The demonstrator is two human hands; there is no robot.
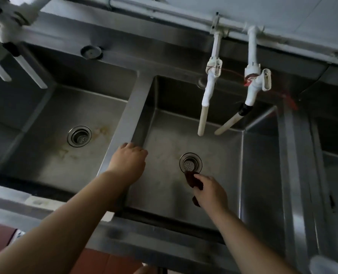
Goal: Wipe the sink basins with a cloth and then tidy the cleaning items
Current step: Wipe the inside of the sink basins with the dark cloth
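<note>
I look down on a steel sink unit with several basins. My right hand point(210, 191) grips a dark red cloth point(192, 179) low in the middle basin point(259, 175), the cloth touching the floor just below the round drain strainer point(191, 162). My left hand point(129, 161) rests on the steel divider point(127, 119) between the left basin point(45, 151) and the middle one, fingers curled over its edge. The left basin floor shows rusty stains beside its drain point(79, 136).
Two white taps point(210, 80) point(253, 84) with beige hose ends hang over the middle basin's back. More white taps point(12, 36) hang at the top left. A round steel plug point(91, 52) lies on the back ledge. A third basin point(334, 175) lies to the right.
</note>
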